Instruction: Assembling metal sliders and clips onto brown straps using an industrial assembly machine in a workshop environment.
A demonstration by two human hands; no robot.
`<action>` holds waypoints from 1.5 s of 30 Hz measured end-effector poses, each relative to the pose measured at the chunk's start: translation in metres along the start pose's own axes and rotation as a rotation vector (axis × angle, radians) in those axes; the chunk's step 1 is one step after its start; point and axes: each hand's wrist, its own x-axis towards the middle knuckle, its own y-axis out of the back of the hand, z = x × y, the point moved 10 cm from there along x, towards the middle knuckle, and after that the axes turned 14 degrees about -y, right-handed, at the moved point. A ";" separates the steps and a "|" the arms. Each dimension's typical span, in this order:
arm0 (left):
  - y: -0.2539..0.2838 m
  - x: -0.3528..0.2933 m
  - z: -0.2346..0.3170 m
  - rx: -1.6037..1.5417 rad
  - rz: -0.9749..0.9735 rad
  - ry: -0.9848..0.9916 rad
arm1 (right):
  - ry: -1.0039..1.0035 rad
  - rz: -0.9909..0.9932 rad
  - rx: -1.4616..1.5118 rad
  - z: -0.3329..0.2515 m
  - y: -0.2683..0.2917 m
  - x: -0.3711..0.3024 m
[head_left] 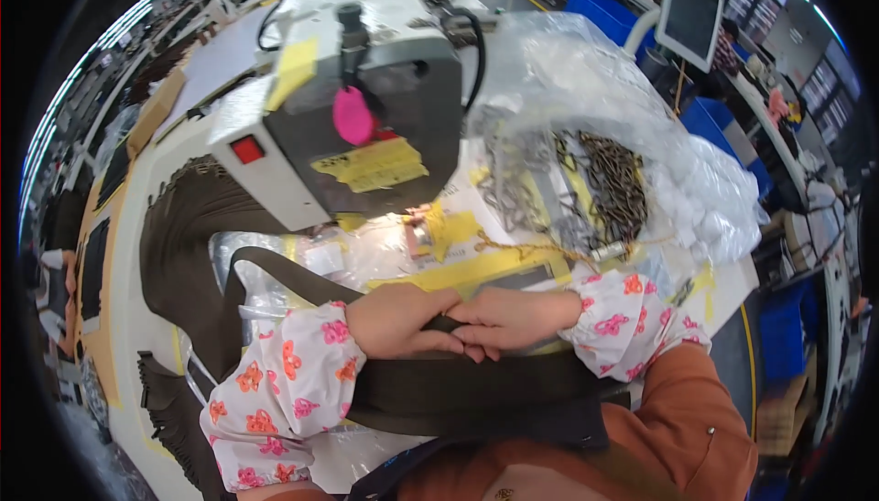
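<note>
My two hands meet in front of me, fingertips together. My left hand (398, 320) is closed round the end of a dark olive strap (284, 270), which loops back to the left. My right hand (513, 318) pinches at the same end; a small dark bit shows between the fingers, too hidden to name. Below the hands, a bundle of similar dark straps (476, 396) lies across my front. More straps (197, 245) are stacked in a curve at the left. Just beyond my hands stands a grey and white machine (366, 116) with a lit work spot beneath its head.
Metal chains (613, 180) lie in clear plastic bags (586, 70) at the right of the white table (133, 391). A pink tag (352, 116) hangs on the machine beside a red switch (246, 148). Blue bins (600, 20) and a monitor (691, 11) stand beyond. Another person's arm (55, 290) shows at far left.
</note>
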 end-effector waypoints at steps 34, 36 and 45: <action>0.071 -0.024 -0.021 -0.064 0.880 -0.111 | 0.252 0.896 0.446 -0.005 0.137 -0.095; 0.078 -0.032 -0.020 -0.084 0.995 -0.070 | 0.190 0.687 0.441 0.000 0.109 -0.047; 0.048 -0.012 -0.043 0.396 0.653 0.145 | 0.139 0.808 0.265 0.037 0.095 0.014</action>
